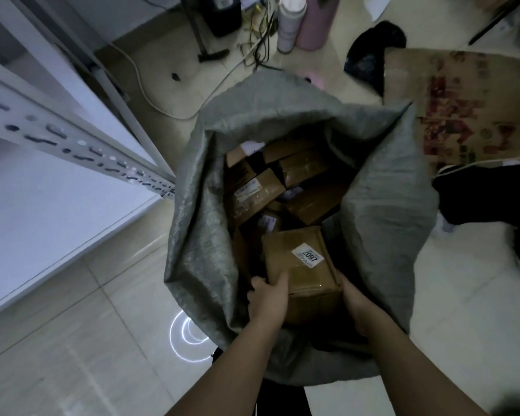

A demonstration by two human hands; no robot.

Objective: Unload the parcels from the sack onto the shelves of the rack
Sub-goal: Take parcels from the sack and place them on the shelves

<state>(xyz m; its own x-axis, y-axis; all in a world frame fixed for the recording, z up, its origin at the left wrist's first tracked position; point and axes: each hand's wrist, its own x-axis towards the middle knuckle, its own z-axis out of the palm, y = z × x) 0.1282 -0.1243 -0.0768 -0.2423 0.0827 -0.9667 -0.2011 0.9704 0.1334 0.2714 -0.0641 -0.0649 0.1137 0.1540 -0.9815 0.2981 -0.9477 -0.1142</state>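
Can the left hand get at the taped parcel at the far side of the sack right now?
Probably not yet: the left hand and right hand both hold the 2097 parcel. The sack mouth is open above the far parcel.

Grey woven sack (382,211), standing on floor, mouth wide open, rim folded outward. Inside: brown taped cardboard parcels (282,181), tumbled at mixed angles, several bearing white labels. Nearest parcel (300,265), tilted at near side of opening, white label reading 2097 on top face. White metal rack (72,142) immediately left of sack; visible shelf bare.
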